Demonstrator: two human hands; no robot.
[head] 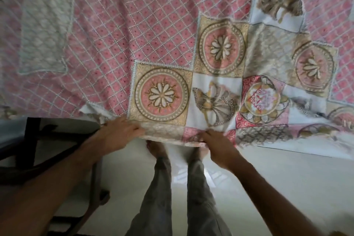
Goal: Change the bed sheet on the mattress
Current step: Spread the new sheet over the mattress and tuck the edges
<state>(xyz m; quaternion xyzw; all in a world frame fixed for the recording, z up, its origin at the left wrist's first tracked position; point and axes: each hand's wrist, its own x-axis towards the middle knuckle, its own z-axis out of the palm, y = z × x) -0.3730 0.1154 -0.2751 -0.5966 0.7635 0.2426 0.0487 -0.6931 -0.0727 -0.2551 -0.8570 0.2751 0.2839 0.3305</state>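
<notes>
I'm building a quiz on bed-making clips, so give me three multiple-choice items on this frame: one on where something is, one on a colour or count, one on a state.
1. Where do both hands meet the bed sheet?
A. At its near edge
B. In its middle
C. At its far edge

2. What is the main colour of the lattice-patterned part of the sheet?
A. Blue
B. Pink
C. Green

3. What is the left hand doing?
A. Hanging idle
B. Resting flat on the floor
C. Gripping the sheet's edge

Answers:
1 A, since the left hand and right hand both sit on the hem of the bed sheet nearest the person.
2 B, since the lattice area is pink with pale lines.
3 C, since its fingers close on the hem's fabric.
</notes>
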